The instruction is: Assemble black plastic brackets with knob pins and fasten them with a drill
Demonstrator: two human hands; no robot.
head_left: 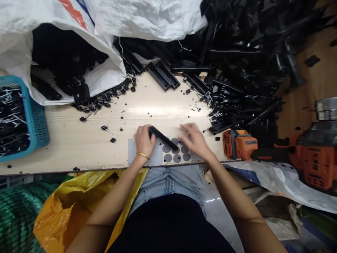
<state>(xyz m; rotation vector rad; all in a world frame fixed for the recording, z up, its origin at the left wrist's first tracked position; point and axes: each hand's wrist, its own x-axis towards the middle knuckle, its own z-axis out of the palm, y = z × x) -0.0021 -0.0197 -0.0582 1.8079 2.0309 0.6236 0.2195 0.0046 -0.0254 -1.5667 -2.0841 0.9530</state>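
My left hand (144, 140) is closed around the upper left end of a black plastic bar (164, 138), which slants down to the right over the table. To the right of the bar is my right hand (195, 141), blurred by motion, its fingers stretched out and apart with nothing seen in them. Beneath the bar's lower end lies a patch of round grey discs (167, 157) at the table's front edge. Flat grey sheeting (156, 160) borders the discs, partly under my left wrist.
Black bars and screw knobs pile up at the right (237, 98). A white sack (105, 79) of black parts and a blue basket (39, 123) of knobs stand left. An orange power tool (316, 158) with a battery (240, 144) lies right. Loose knobs (105, 128) dot the wooden table (65, 140).
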